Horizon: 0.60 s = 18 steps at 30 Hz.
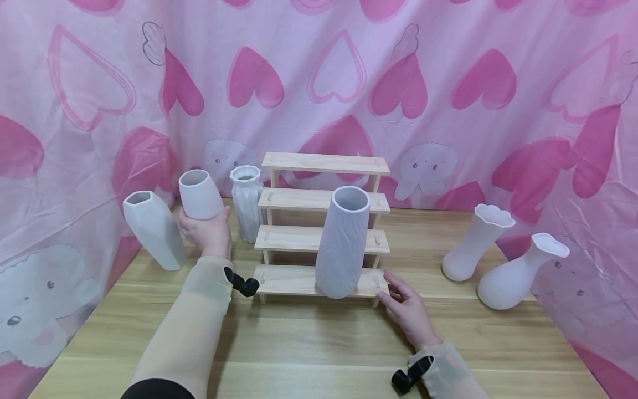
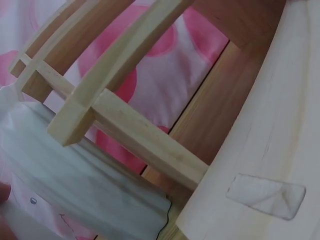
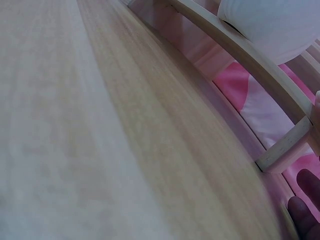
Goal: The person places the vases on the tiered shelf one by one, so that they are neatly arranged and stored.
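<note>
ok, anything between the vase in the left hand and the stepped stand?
Yes: the fluted vase stands between the held vase and the stepped stand, by the stand's left side. The front looks open, except the tall vase on the bottom step, right of centre.

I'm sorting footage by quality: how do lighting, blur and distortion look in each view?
Head: fairly even light, mostly sharp; rightmost vase leans outward, perhaps lens stretch. Left wrist: stand looks bowed. Right wrist: dimmer, table grain soft, fingers dark.
</note>
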### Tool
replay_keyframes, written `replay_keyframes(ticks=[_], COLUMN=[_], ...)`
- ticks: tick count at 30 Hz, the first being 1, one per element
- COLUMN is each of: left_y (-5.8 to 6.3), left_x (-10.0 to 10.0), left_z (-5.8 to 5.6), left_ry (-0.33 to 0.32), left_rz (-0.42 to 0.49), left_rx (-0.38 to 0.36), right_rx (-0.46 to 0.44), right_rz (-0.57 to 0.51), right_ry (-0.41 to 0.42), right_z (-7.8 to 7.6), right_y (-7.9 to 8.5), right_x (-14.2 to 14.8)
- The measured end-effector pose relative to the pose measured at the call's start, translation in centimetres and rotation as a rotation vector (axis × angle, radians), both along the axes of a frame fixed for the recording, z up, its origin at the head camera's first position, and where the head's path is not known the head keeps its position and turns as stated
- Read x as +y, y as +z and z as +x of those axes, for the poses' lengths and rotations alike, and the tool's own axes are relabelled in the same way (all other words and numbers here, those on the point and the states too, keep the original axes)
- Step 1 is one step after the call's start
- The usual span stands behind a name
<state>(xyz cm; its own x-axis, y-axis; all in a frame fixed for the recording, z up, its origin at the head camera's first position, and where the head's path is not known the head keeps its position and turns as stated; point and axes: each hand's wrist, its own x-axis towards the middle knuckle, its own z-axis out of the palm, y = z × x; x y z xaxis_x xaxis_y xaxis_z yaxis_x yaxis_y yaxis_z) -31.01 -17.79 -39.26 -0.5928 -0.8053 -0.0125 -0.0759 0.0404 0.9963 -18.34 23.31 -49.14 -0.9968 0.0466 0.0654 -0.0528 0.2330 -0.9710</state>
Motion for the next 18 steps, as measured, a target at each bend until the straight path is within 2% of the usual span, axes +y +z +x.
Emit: replay_keyframes(ticks=[3, 7, 18], left_y=[0.1, 0.1, 0.2], left_x=[0.1, 0.1, -0.9], left_z=[0.0, -0.1, 0.3], left_ry=[0.0, -0.007, -0.027], left_rz=[0.054, 0.075, -0.029], left_rx=[0.004, 0.006, -0.067], right_rx=[0.005, 0.0, 0.001], right_rz=[0.003, 0.005, -0.013], right_ry=[0.001, -0.001, 0.008], right_z=[0.0, 0.0, 0.0], right_y=[-0.1, -0.1, 0.0], right_x=[0.0, 0.1, 0.1])
